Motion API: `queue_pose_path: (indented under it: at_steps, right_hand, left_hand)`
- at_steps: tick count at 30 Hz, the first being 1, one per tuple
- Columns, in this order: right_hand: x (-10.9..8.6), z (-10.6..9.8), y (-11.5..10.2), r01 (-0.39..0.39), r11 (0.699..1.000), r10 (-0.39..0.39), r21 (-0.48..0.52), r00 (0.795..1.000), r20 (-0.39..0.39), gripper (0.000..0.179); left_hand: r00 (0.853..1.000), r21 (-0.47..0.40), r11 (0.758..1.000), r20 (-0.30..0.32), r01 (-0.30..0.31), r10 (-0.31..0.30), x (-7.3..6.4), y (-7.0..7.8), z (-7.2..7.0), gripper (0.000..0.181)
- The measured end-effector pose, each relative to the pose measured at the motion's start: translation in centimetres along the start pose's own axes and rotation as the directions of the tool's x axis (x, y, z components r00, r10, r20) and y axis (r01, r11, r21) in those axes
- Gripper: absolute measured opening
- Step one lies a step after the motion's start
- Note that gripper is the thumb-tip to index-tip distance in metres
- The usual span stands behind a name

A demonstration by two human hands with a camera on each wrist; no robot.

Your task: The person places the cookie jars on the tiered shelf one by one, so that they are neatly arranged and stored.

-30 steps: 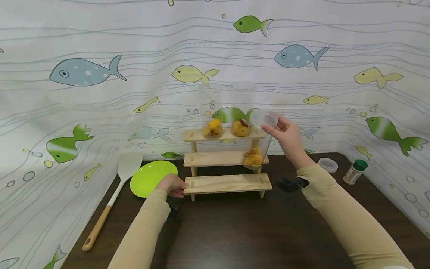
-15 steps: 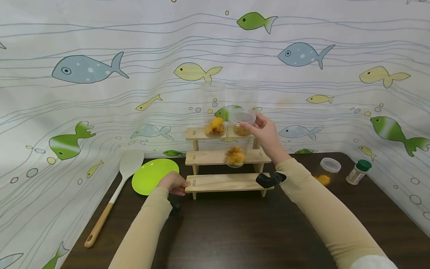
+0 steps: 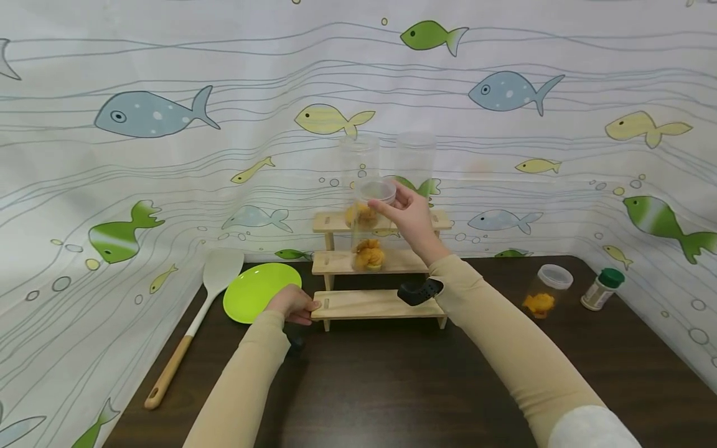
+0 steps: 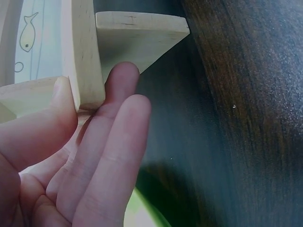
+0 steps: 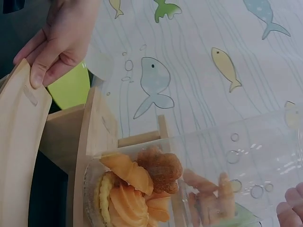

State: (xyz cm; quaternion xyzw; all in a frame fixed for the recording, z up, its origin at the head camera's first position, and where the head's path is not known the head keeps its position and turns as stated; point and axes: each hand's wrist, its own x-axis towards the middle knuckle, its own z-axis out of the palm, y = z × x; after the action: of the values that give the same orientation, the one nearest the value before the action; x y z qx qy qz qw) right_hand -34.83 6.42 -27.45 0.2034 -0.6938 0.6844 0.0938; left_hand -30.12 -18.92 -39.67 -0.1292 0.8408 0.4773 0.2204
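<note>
In the head view my right hand [image 3: 413, 218] grips a clear plastic jar [image 3: 370, 254] near its lidded top. The jar holds golden cookies [image 5: 130, 194] at its bottom. It stands nearly upright at the left part of the middle tier of a three-tier wooden shelf [image 3: 370, 303]; whether its base touches the board I cannot tell. My left hand [image 3: 292, 303] pinches the left end of the lowest tier, thumb on top, as the left wrist view also shows. On the top tier are two similar jars, the left one [image 3: 358, 158] partly behind the held jar, the right one [image 3: 416, 149] partly behind my hand.
A green plate [image 3: 260, 291] and a white spatula [image 3: 196, 323] with a wooden handle lie left of the shelf. To the right stand another cookie jar [image 3: 548, 291] and a green-capped shaker [image 3: 602, 289]. A fish-patterned sheet [image 3: 269, 56] closes the back and sides.
My right hand has carried the jar leftward from the right end of the middle tier to its left part. My left hand has kept its hold on the shelf.
</note>
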Motion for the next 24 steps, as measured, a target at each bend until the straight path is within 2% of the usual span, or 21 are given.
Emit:
queue_pose_path:
  at_steps: [6,11,15,20,24]
  right_hand:
    - [0.4,0.7,0.5,-0.023,1.000,0.023,-0.001,0.999,-0.033,0.071]
    - [0.7,0.9,0.8,-0.020,1.000,0.019,-0.017,0.998,-0.054,0.074]
    - [0.9,1.3,1.1,-0.015,0.999,0.013,-0.033,0.999,-0.044,0.078]
    - [0.9,1.8,1.3,-0.021,0.994,0.018,-0.105,1.000,-0.023,0.085]
    - [0.6,2.1,1.0,0.005,0.996,-0.005,-0.087,1.000,0.003,0.084]
  left_hand:
    - [0.999,0.005,1.000,-0.037,0.003,-0.003,-1.0,0.7,0.3,0.033]
    - [0.999,0.002,1.000,-0.041,-0.003,0.003,-1.0,0.7,0.1,0.032]
    - [0.999,0.001,1.000,-0.040,0.004,-0.004,-1.0,0.8,0.0,0.031]
    - [0.999,-0.003,1.000,-0.032,0.004,-0.004,-1.2,0.7,0.1,0.031]
    - [1.000,0.003,1.000,-0.024,0.004,-0.004,-1.2,0.7,0.2,0.031]
